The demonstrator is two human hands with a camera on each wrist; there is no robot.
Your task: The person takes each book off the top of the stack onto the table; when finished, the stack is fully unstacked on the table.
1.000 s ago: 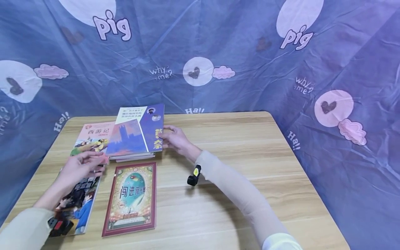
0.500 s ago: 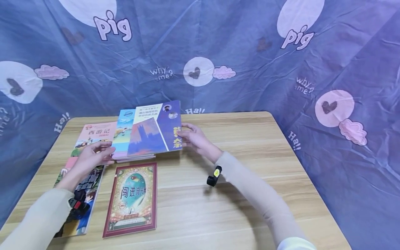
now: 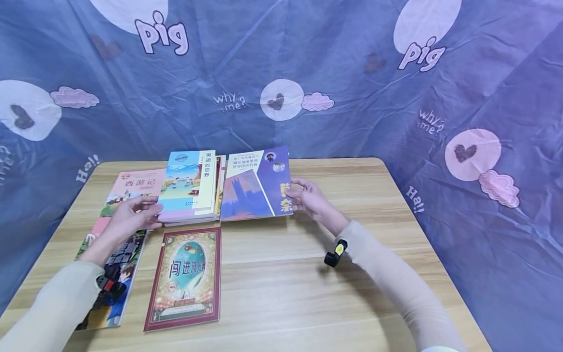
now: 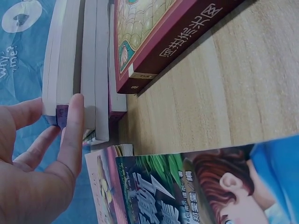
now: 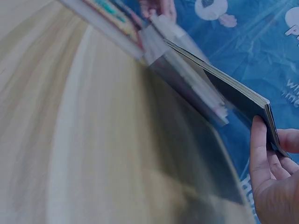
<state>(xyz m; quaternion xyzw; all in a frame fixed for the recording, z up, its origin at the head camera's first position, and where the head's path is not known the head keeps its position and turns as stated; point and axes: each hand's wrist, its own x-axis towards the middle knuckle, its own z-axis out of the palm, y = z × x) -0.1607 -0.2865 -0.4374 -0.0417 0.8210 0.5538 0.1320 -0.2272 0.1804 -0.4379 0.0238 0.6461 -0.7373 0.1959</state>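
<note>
Purple book (image 3: 256,184) tilted, spine rightward, pinched by right hand (image 3: 311,201); left hand (image 3: 132,220) open.

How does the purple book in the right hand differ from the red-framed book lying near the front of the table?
The purple book is gripped at its edge by the right hand and tilted; the red-framed book lies flat, untouched. The purple book sits beside the stack; the red-framed book lies alone. Both show Chinese titles.
</note>
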